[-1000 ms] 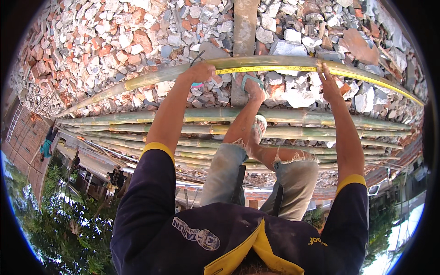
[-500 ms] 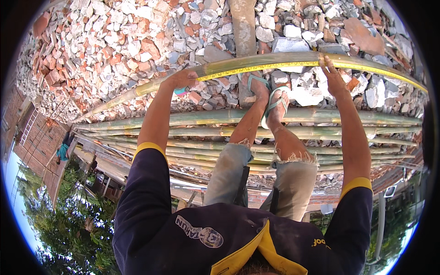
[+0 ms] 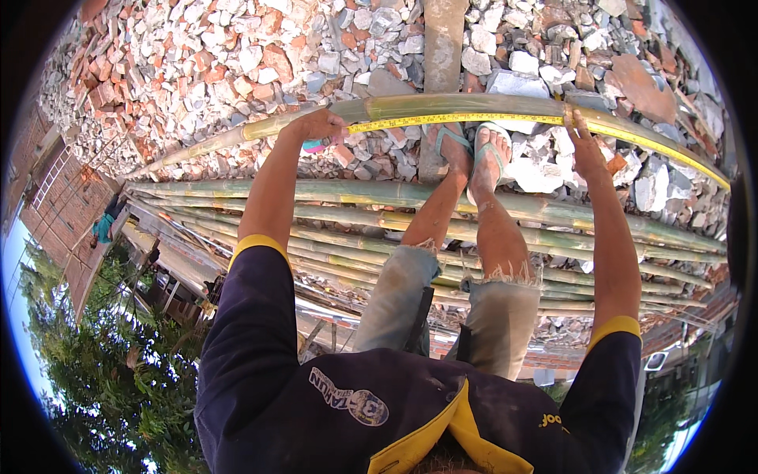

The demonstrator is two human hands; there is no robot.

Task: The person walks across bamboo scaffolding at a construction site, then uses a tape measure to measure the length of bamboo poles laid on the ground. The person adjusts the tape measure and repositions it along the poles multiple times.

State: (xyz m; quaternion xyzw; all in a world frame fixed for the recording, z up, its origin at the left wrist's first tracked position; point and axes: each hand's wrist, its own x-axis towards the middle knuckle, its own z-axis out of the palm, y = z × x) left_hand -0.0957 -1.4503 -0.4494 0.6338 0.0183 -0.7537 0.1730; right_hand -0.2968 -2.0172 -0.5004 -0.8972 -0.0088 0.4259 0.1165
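Note:
A long green-brown bamboo pole (image 3: 458,104) lies crosswise over the rubble in front of my feet. The yellow blade of a tape measure (image 3: 442,121) runs along its near side, from my left hand to the far right. My left hand (image 3: 322,125) is closed round the tape's left end; a teal and pink piece (image 3: 314,146) shows beneath it, mostly covered by the palm. With fingertips bent over the blade at a joint of the pole, my right hand (image 3: 583,142) presses tape and bamboo together.
Broken brick and concrete rubble (image 3: 213,71) covers the ground, with a concrete beam (image 3: 444,47) ahead. Several bamboo poles (image 3: 355,192) lie side by side under my legs. My sandalled feet (image 3: 488,154) rest between them and the measured pole. Far left, a person (image 3: 103,227) is near a ladder (image 3: 51,178).
The view has shifted slightly, so the pole and both hands appear farther right. My right foot has moved a little forward. Both hands keep their hold on the tape.

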